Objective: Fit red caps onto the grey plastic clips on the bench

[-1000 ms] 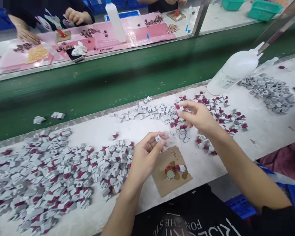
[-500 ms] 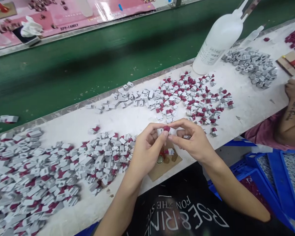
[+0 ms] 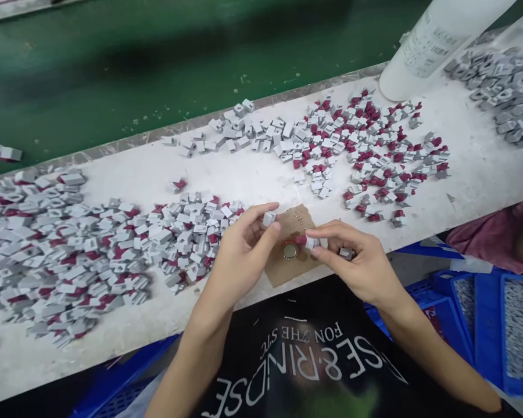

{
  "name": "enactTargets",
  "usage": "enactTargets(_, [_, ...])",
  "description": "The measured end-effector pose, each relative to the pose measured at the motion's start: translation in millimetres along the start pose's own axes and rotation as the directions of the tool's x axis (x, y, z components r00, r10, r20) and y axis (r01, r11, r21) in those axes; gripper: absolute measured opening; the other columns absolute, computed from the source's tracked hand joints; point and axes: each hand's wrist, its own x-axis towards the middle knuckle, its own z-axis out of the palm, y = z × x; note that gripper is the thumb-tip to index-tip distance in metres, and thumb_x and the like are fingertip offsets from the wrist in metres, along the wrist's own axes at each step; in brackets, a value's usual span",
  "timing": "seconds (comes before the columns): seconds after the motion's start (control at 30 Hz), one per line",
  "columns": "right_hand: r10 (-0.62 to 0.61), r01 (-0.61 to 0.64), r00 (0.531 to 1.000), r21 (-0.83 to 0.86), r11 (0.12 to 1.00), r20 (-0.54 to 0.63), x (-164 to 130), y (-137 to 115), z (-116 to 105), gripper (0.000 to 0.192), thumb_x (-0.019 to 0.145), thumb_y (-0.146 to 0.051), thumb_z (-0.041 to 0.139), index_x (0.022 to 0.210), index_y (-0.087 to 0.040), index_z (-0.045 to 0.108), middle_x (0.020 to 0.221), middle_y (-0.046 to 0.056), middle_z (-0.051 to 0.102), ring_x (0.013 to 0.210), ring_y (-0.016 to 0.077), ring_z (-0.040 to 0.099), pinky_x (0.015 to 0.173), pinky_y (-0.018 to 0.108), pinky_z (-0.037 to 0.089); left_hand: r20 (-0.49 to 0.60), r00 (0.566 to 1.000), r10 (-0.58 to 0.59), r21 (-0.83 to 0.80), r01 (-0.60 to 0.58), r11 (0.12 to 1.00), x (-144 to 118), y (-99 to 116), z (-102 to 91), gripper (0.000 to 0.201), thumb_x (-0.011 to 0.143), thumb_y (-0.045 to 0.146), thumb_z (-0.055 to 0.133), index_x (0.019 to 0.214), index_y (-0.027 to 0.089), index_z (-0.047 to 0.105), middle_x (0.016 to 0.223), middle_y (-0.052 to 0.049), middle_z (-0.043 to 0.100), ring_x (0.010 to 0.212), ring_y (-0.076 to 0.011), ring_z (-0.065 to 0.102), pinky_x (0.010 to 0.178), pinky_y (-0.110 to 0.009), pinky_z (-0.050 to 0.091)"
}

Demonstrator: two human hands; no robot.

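Observation:
My left hand (image 3: 239,252) pinches a small grey block (image 3: 269,219) between thumb and forefinger above a brown card (image 3: 283,268). My right hand (image 3: 359,261) holds a small grey and maroon piece (image 3: 309,241) at its fingertips next to a round bottle cap (image 3: 290,251) that lies on the card. Another grey block (image 3: 346,253) sits tucked in the right hand's lower fingers. Both hands hover at the near edge of the white bench (image 3: 475,174).
Heaps of grey and maroon blocks cover the bench: a big one at left (image 3: 61,244), one beside my left hand (image 3: 192,232), one at the back (image 3: 366,151). A white squeeze bottle (image 3: 436,40) stands far right. A green conveyor (image 3: 157,69) runs behind. Blue crates (image 3: 497,325) sit below right.
The hands were joined on one piece half a second ago; now they have parted. The right hand dropped to the cap on the card. The view tilted down.

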Motion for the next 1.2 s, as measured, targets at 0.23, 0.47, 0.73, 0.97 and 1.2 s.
enactTargets(0.23, [-0.019, 0.018, 1.0, -0.107, 0.994, -0.008, -17.1, 10.9, 13.5, 0.021, 0.101, -0.018, 0.081, 0.115, -0.03, 0.092, 0.101, 0.003, 0.084, 0.074, 0.0171, 0.065, 0.069, 0.034, 0.055, -0.06, 0.997, 0.056, -0.032, -0.058, 0.998, -14.2, -14.4, -3.9, 0.025, 0.109, 0.025, 0.07, 0.13, 0.021, 0.082, 0.104, -0.006, 0.084, 0.09, -0.0192, 0.079, 0.089, -0.036, 0.069])
enactTargets(0.47, [-0.023, 0.018, 0.999, -0.152, 0.988, -0.034, -21.2, 14.1, 17.1, 0.017, 0.101, -0.017, 0.081, 0.11, -0.028, 0.09, 0.098, 0.0, 0.081, 0.071, 0.0151, 0.062, 0.069, 0.033, 0.053, -0.071, 0.993, 0.09, -0.124, -0.098, 0.987, -16.8, -19.7, -0.6, 0.021, 0.106, 0.023, 0.075, 0.126, 0.02, 0.078, 0.11, -0.007, 0.082, 0.094, -0.0181, 0.081, 0.089, -0.033, 0.07])
enactTargets(0.73, [-0.052, 0.042, 0.997, -0.149, 0.988, -0.06, -21.1, 12.8, 17.5, 0.019, 0.1, -0.014, 0.081, 0.109, -0.028, 0.09, 0.099, 0.0, 0.083, 0.069, 0.0136, 0.061, 0.067, 0.031, 0.052, -0.061, 0.995, 0.077, -0.198, -0.088, 0.976, -13.3, -21.9, 0.4, 0.013, 0.103, 0.022, 0.08, 0.116, 0.021, 0.077, 0.107, -0.006, 0.084, 0.097, -0.0201, 0.083, 0.09, -0.035, 0.071])
enactTargets(0.97, [-0.017, 0.006, 0.995, -0.105, 0.994, -0.103, -20.8, 8.0, 14.5, 0.013, 0.098, -0.019, 0.084, 0.106, -0.028, 0.091, 0.091, 0.001, 0.08, 0.064, 0.0134, 0.058, 0.059, 0.031, 0.046, -0.055, 0.994, 0.096, -0.136, -0.103, 0.985, -10.5, -17.8, 0.5, 0.017, 0.102, 0.024, 0.083, 0.119, 0.023, 0.081, 0.095, -0.002, 0.082, 0.088, -0.0188, 0.081, 0.081, -0.032, 0.068])
enactTargets(1.2, [0.186, -0.111, 0.969, 0.386, 0.916, -0.163, -1.0, 2.2, 5.7, 0.009, 0.092, -0.03, 0.093, 0.1, -0.029, 0.089, 0.053, -0.011, 0.05, 0.045, 0.0102, 0.043, 0.051, 0.029, 0.043, -0.008, 0.996, 0.084, -0.259, -0.083, 0.962, 0.1, -5.3, 9.2, 0.017, 0.098, 0.027, 0.089, 0.112, 0.021, 0.08, 0.094, -0.004, 0.085, 0.089, -0.0214, 0.083, 0.085, -0.036, 0.071])
